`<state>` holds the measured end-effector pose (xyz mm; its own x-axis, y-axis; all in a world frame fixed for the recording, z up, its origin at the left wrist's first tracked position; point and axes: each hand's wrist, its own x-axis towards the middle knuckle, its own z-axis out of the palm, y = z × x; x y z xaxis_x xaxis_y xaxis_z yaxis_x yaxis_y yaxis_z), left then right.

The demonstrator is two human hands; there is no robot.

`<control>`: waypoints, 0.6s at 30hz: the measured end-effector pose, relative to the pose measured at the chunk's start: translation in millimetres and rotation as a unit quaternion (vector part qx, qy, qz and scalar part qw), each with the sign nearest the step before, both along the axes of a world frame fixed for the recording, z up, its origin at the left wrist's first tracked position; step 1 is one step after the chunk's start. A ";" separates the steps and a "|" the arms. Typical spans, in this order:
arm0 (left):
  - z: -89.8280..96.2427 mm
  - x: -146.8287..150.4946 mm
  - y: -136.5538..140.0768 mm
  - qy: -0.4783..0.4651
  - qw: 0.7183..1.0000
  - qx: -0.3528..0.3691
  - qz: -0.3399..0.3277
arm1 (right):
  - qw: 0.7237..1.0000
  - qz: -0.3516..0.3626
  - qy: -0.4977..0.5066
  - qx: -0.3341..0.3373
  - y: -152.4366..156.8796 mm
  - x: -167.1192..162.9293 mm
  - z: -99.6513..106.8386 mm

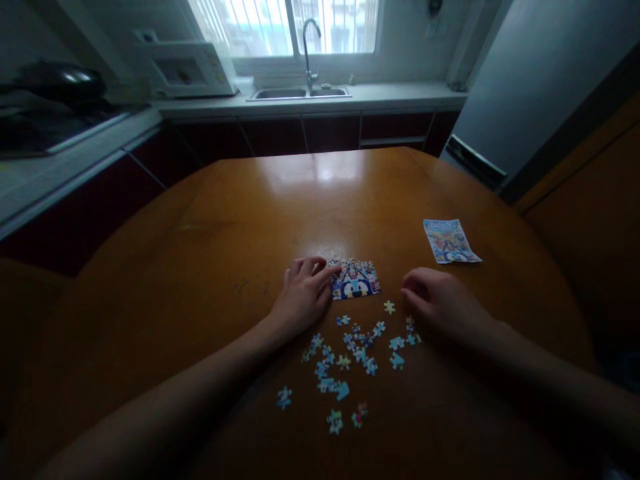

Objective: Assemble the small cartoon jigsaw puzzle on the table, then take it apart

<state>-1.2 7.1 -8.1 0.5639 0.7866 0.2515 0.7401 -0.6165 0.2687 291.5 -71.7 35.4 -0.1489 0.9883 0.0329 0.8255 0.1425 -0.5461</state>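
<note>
A partly assembled jigsaw puzzle (356, 288) lies on the wooden table, showing a blue dog's face along its near side. My left hand (306, 290) rests at its left edge, fingers apart, with one finger stretched onto its surface. To the right of the puzzle, apart from it, my right hand (443, 300) is curled with its fingertips together; whatever is between them, if anything, is hidden. Several loose puzzle pieces (361, 353) are scattered nearer to me, many pale blue. One yellowish piece (389, 307) lies between the puzzle and my right hand.
A creased picture sheet (450, 241) lies on the table (280, 200) at the right. Beyond the table are a counter with a sink (300, 93), a faucet (307, 57) and a white microwave (187, 69). A wok (63, 80) stands on the stove at the left.
</note>
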 end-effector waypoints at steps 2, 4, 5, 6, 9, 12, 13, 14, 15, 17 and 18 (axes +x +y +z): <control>-1.1 -0.5 0.5 0.002 1.000 0.000 0.001 | 0.998 -0.007 -0.054 -0.023 -21.2 1.4 -1.1; -1.6 -0.9 1.0 0.002 1.000 0.002 0.001 | 0.996 -0.010 -0.081 -0.047 -33.7 -0.2 -3.3; -1.7 -1.1 1.4 0.002 1.000 0.002 0.001 | 0.994 -0.010 -0.087 -0.059 -36.9 -1.8 -4.1; -1.8 -1.1 1.7 0.003 1.000 0.003 0.001 | 0.993 -0.012 -0.091 -0.071 -38.3 -3.7 -4.6; -1.8 -1.1 2.5 0.003 1.000 0.002 0.002 | 0.989 -0.024 -0.105 -0.103 -35.6 -9.4 -2.5; -1.6 -0.9 2.1 0.001 1.000 0.002 -0.001 | 0.985 -0.024 -0.121 -0.123 -30.2 -13.8 2.7; -1.5 -0.8 1.8 -0.001 1.000 0.002 -0.001 | 0.984 -0.018 -0.126 -0.125 -28.9 -15.1 4.2; -1.4 -0.7 1.5 -0.002 1.000 0.002 -0.001 | 0.984 -0.010 -0.130 -0.123 -27.9 -16.4 5.3; -1.3 -0.6 1.1 -0.004 1.000 0.001 -0.001 | 0.984 0.000 -0.133 -0.119 -27.4 -17.7 5.8; -1.2 -0.4 0.6 -0.004 1.000 -0.002 -0.001 | 0.985 0.020 -0.131 -0.109 -27.7 -19.7 4.9; -1.3 -0.2 0.4 -0.004 1.000 -0.002 -0.001 | 0.986 0.027 -0.125 -0.104 -28.4 -20.2 3.6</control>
